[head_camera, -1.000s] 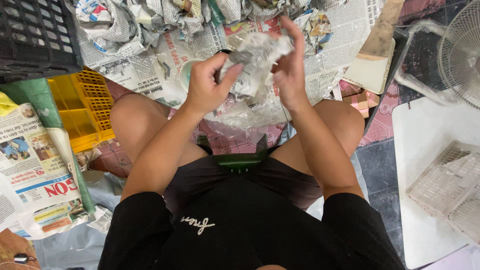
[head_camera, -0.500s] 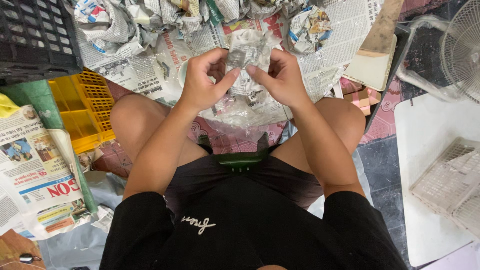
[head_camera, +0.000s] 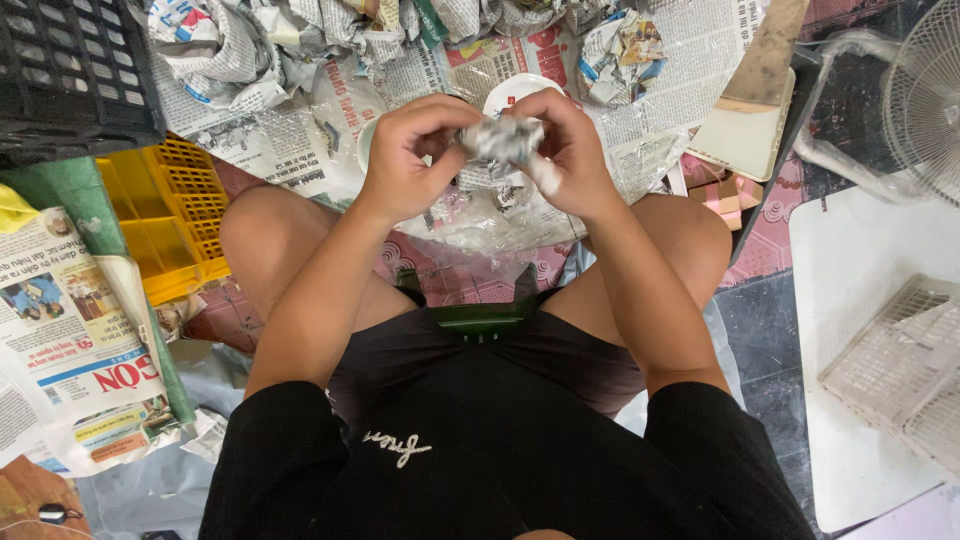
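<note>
Head view showed both hands, left hand (head_camera: 405, 160) and right hand (head_camera: 575, 150), pinching a newspaper-wrapped bundle (head_camera: 503, 138) between them above the knees; its contents were hidden. Behind it, a white dish (head_camera: 515, 92), perhaps a bowl, lay partly covered on spread newspaper (head_camera: 300, 140).

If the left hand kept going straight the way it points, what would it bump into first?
The left hand points across at the crumpled newspaper bundle, which it already touches; beyond that comes the right hand on the bundle's other side.

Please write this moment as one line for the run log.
left hand: grips newspaper bundle | right hand: grips same bundle | below: clear plastic sheet
</note>
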